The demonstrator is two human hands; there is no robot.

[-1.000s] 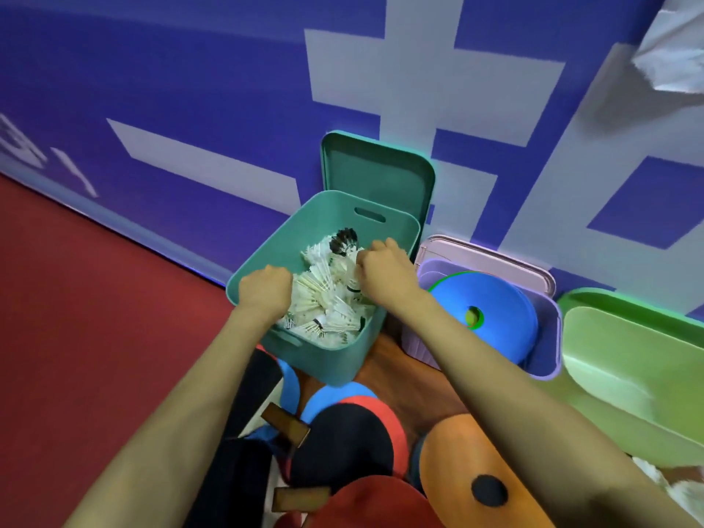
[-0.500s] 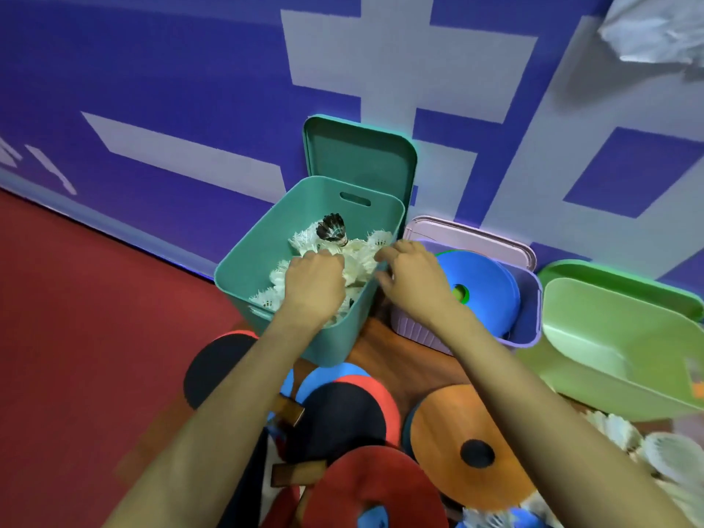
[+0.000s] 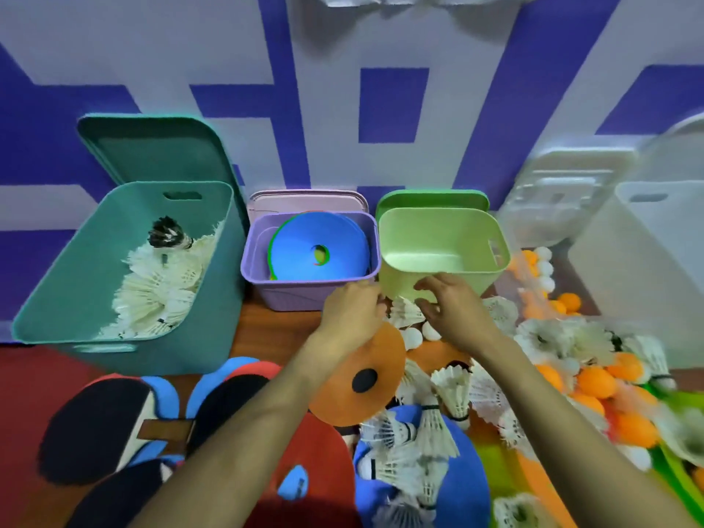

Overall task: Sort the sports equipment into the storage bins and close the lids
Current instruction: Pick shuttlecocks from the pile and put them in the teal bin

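Nearest the camera, low left: table-tennis paddles [image 3: 95, 424], at least three black faces, overlapped, exact count unclear. Beside them sit one red disc [image 3: 324, 463] and one blue disc [image 3: 468, 485], the blue one carrying a heap of loose shuttlecocks [image 3: 415, 440]. Next out, one orange disc [image 3: 386, 354] with a dark centre hole, and a second orange one [image 3: 434, 354] partly hidden to its right. More shuttlecocks run right from there, well over ten, too tangled to count. Ping-pong balls [image 3: 596, 381] sit on the right: roughly ten orange, fewer white, blurred.

Both hands are over one shuttlecock [image 3: 405, 312] lying just in front of the green bin [image 3: 438, 230]. Left hand [image 3: 352, 314]: fingers curled at the feather side, contact hidden by the hand itself, so I cannot tell if it grips. Right hand [image 3: 453, 310]: thumb and fingers spread wide, arched above the feathers, holding nothing.

Handling call: very light; feather skirt stiff but crushable, cork nose the tough part. Pinch at the cork or cup the skirt loosely, no squeeze. Several look nested, so a handful probably lifts as a clump.

Farther out, four bins in a row against the wall [image 3: 392, 104], all uncovered. Teal bin [image 3: 76, 261], left: a pile of white shuttlecocks [image 3: 160, 291] plus one black-feathered one [image 3: 167, 232]. Purple bin [image 3: 304, 295]: stack of blue discs [image 3: 324, 242], a green edge showing under. Green bin: bare bottom showing. White bin [image 3: 628, 261], far right: blurred, contents not readable. Four lids [image 3: 152, 150], one propped behind each bin.

Destination by my read: teal bin, well left of the hands.
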